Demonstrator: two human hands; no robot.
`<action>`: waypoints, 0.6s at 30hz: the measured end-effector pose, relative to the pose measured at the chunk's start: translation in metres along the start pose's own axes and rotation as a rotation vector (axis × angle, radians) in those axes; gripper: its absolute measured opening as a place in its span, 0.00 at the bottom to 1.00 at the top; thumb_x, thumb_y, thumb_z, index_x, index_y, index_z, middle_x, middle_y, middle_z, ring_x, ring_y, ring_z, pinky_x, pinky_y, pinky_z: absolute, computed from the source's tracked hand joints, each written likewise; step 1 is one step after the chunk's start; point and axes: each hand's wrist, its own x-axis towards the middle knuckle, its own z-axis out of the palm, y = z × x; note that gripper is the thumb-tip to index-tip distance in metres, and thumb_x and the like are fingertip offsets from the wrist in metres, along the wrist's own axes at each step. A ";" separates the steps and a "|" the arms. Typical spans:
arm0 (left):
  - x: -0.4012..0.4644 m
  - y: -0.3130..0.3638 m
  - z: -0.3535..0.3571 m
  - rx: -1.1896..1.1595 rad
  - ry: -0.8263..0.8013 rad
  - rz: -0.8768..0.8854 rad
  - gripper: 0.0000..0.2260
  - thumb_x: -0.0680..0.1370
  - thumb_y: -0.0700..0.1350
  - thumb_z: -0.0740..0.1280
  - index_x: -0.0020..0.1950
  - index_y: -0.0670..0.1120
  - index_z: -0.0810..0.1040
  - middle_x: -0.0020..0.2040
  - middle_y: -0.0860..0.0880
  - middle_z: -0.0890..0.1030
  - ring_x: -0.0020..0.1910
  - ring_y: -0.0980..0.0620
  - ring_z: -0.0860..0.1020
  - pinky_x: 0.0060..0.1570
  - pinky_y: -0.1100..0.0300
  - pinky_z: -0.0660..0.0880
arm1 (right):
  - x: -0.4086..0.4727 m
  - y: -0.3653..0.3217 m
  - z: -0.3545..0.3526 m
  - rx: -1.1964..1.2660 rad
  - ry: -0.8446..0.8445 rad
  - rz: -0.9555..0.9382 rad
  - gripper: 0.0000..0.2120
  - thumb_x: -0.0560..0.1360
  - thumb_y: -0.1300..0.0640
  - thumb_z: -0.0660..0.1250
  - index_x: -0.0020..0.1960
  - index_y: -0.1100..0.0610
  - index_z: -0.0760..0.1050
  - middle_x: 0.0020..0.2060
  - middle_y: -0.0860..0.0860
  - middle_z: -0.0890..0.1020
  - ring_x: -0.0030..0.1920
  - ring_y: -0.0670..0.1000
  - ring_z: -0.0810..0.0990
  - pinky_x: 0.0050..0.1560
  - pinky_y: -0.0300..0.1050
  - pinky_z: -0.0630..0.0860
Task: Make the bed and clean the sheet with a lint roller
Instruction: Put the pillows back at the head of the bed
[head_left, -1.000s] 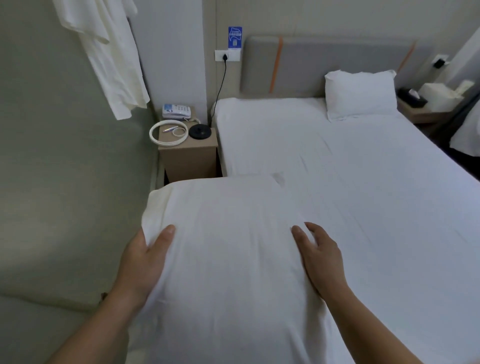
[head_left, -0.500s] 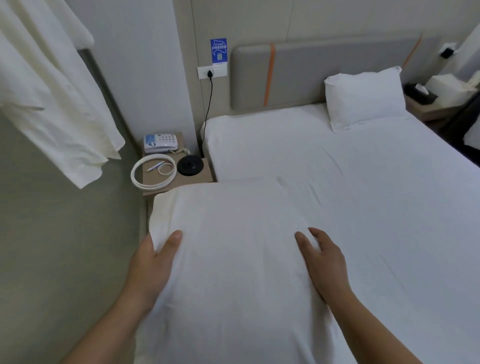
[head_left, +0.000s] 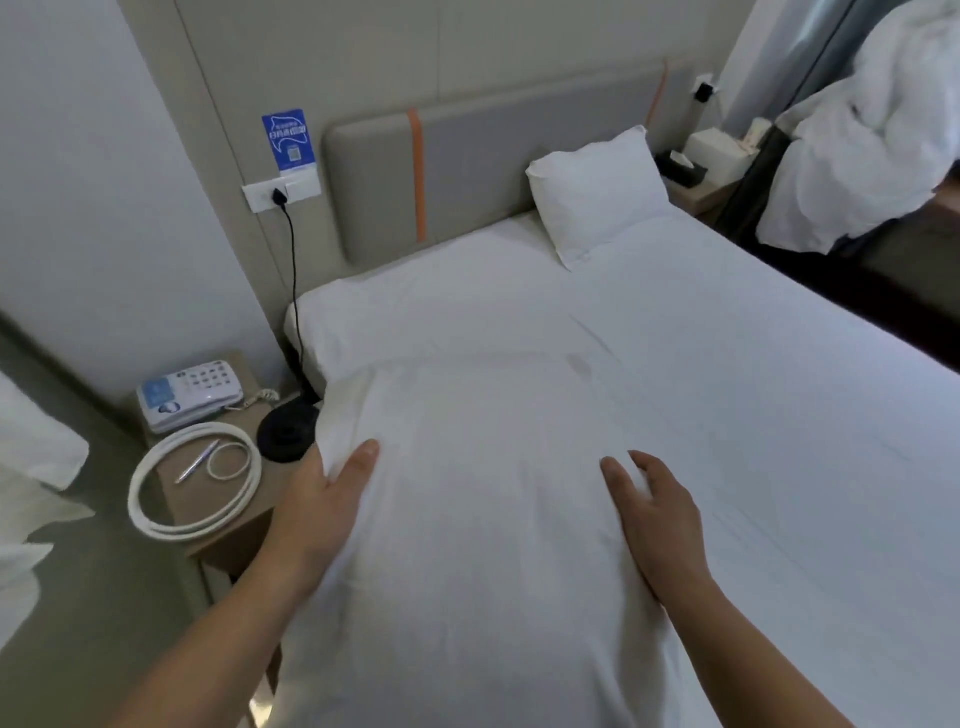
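Head view, against the frame half a second earlier: camera has swung right and nearer; the hanging white garment has left the upper left, a heap of white bedding (head_left: 872, 140) has come into view at the far right, and the nightstand now sits lower left. Both hands keep the same hold on the pillow.

Pillow (head_left: 467, 519): white, plump, smooth woven cotton with faint creases, held over the near left part of the bed (head_left: 753, 415). Left hand (head_left: 317, 514) grips its left edge, thumb on top, fingers hidden beneath. Right hand (head_left: 654, 525) grips its right side, fingers pressed into the fabric, a fold bunched between thumb and forefinger. Hands well apart, one to each side.

Bed: white fitted sheet, flat, lightly wrinkled, one small grey mark near the middle.

Second pillow (head_left: 592, 197): white, rectangular, propped against the headboard (head_left: 467, 171), which is grey, padded, round-cornered, with orange vertical straps.

Tabletop (head_left: 218, 525) of the nightstand: brown, matte. On it: white telephone (head_left: 187, 395); coiled white hose (head_left: 192, 483) lying flat, a pen and a small ring inside the coil; black round base (head_left: 285, 431), its cord running up to a wall socket (head_left: 280, 192).
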 end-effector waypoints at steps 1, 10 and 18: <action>0.015 0.004 0.000 0.004 -0.020 0.018 0.03 0.79 0.53 0.67 0.51 0.62 0.77 0.45 0.75 0.79 0.46 0.77 0.76 0.40 0.78 0.69 | 0.006 -0.006 0.003 0.004 0.017 0.006 0.28 0.74 0.33 0.62 0.69 0.46 0.72 0.65 0.44 0.77 0.66 0.49 0.74 0.59 0.43 0.67; 0.158 0.025 0.019 0.097 -0.035 0.033 0.02 0.78 0.54 0.68 0.48 0.60 0.76 0.38 0.70 0.79 0.41 0.76 0.76 0.38 0.77 0.68 | 0.113 -0.048 0.055 0.086 0.044 0.074 0.29 0.73 0.31 0.62 0.68 0.44 0.72 0.65 0.44 0.77 0.65 0.48 0.74 0.59 0.44 0.67; 0.253 0.032 0.026 0.137 -0.006 0.011 0.06 0.78 0.54 0.68 0.55 0.57 0.77 0.45 0.67 0.78 0.43 0.72 0.76 0.44 0.65 0.71 | 0.203 -0.086 0.095 0.099 -0.010 0.106 0.31 0.71 0.28 0.60 0.68 0.43 0.71 0.65 0.43 0.77 0.67 0.48 0.73 0.60 0.44 0.67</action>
